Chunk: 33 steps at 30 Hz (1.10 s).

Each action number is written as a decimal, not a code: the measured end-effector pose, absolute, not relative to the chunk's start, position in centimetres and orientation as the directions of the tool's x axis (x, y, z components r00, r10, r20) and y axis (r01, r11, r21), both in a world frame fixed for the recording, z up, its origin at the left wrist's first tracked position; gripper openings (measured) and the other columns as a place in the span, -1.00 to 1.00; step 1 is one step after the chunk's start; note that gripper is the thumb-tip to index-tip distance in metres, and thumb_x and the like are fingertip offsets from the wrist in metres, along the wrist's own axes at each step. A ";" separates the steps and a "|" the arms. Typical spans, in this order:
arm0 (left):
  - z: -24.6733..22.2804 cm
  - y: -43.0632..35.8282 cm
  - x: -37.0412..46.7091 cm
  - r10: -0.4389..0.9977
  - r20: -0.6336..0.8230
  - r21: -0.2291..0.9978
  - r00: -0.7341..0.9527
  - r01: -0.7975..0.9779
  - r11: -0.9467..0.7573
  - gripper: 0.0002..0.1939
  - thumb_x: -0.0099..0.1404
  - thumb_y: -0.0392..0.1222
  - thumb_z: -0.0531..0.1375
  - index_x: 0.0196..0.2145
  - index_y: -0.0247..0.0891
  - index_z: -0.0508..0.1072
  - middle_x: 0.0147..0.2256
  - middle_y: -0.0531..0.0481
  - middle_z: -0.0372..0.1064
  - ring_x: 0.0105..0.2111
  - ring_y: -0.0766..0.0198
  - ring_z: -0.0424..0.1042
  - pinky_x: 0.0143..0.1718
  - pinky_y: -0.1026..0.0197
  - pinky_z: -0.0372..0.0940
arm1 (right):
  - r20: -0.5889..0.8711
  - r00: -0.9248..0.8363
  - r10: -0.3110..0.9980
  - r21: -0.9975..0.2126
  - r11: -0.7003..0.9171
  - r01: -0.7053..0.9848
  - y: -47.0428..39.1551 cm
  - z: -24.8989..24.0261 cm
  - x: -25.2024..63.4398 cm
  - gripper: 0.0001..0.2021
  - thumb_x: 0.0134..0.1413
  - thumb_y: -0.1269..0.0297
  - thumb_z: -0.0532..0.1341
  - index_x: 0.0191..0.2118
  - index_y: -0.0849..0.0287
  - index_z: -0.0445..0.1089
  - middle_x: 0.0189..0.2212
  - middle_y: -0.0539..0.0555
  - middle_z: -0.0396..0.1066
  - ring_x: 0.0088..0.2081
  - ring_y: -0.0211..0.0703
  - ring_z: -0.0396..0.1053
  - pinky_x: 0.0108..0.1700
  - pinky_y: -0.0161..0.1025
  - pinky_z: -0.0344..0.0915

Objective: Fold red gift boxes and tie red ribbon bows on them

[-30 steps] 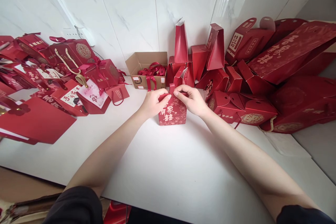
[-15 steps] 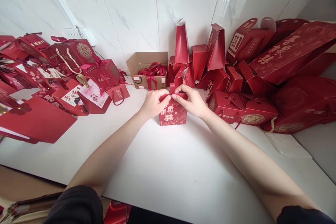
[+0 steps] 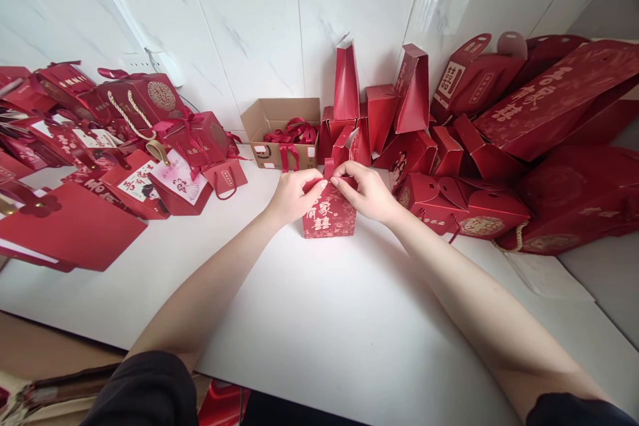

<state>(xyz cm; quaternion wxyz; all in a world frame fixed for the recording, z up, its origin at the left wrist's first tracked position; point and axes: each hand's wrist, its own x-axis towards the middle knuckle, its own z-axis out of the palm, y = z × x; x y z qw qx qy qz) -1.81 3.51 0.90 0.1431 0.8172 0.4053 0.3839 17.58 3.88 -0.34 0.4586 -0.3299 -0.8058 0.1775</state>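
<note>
A red gift box (image 3: pixel 330 216) with pale characters stands upright on the white table, near the middle of the view. My left hand (image 3: pixel 299 196) pinches its top edge from the left, and my right hand (image 3: pixel 363 192) pinches the same edge from the right. Both thumbs nearly meet there. A short red ribbon (image 3: pixel 329 166) sticks up between the hands; its lower end is hidden by the fingers. Directly behind the box are other red boxes, one of them tall and narrow (image 3: pixel 346 83).
An open cardboard box (image 3: pixel 262 155) of red ribbons stands against the tiled wall, behind my left hand. Many red gift boxes and bags (image 3: pixel 74 223) crowd the left side. More red boxes (image 3: pixel 479 213) are piled at the right. The white table (image 3: pixel 319 326) extends toward me.
My right thumb has shifted slightly right along the box's top edge, leaving a small gap to the left thumb. The box stays nearly in place.
</note>
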 end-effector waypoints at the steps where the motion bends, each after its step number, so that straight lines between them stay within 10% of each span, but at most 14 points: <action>1: 0.9 3.5 -1.8 0.771 0.512 0.545 0.378 0.551 -0.632 -0.75 0.32 -0.11 0.11 -0.47 -0.27 0.38 -0.57 0.13 0.23 -0.53 0.37 0.18 -0.44 0.27 0.11 | 0.618 -0.364 0.697 -0.593 0.717 0.367 3.8 -0.2 17.6 -0.85 0.26 0.23 0.10 -0.33 0.12 0.29 -0.35 0.05 0.39 -0.33 -0.14 0.33 -0.22 -0.20 0.23; 33: 1.0 3.2 -1.7 0.721 0.565 0.423 0.401 0.609 -0.671 -0.74 0.30 -0.05 0.21 -0.45 -0.27 0.35 -0.55 0.14 0.23 -0.53 0.39 0.19 -0.47 0.31 0.11 | 0.609 -0.358 0.708 -0.599 0.706 0.378 3.8 -0.1 17.6 -0.92 0.16 0.36 0.14 -0.37 0.15 0.29 -0.41 0.01 0.39 -0.39 -0.19 0.32 -0.26 -0.25 0.21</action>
